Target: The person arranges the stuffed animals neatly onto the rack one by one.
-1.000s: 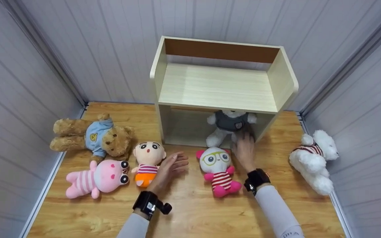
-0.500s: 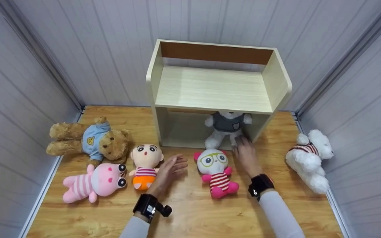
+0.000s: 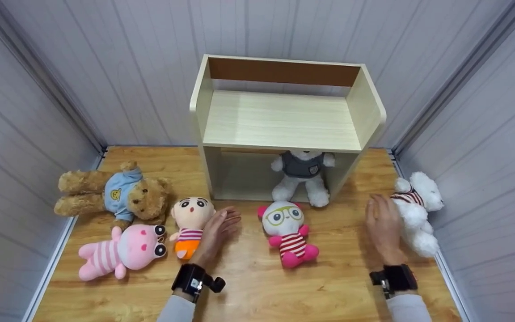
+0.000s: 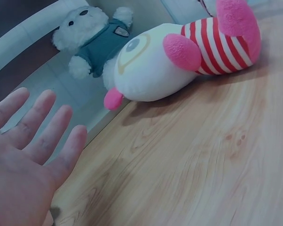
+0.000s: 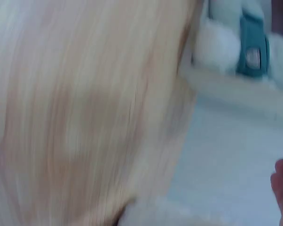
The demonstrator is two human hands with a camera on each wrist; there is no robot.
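Note:
My left hand (image 3: 216, 232) hovers with spread, straight fingers just right of a boy doll (image 3: 190, 235) in orange shorts, overlapping its side in the head view. Over at the right, my right hand (image 3: 383, 226) holds nothing and is beside a white plush dog (image 3: 418, 219) in a striped top, which lies on its side. Inside the shelf's lower compartment sits a white teddy bear (image 3: 302, 172) in a grey vest, its head partly hidden by the upper board. A pink panda doll (image 3: 291, 237) with green glasses lies between my hands. The right wrist view is blurred.
A pale wooden shelf (image 3: 280, 120) stands at the back of the wooden tabletop (image 3: 275, 295). At the left lie a brown teddy bear (image 3: 121, 194) in a blue shirt and a pink frog plush (image 3: 125, 252). Panel walls (image 3: 266, 27) enclose the back and both sides.
My right hand has left the white teddy bear's leg and moved right to the white plush dog. The teddy bear stays in the shelf. My left hand keeps its place beside the boy doll.

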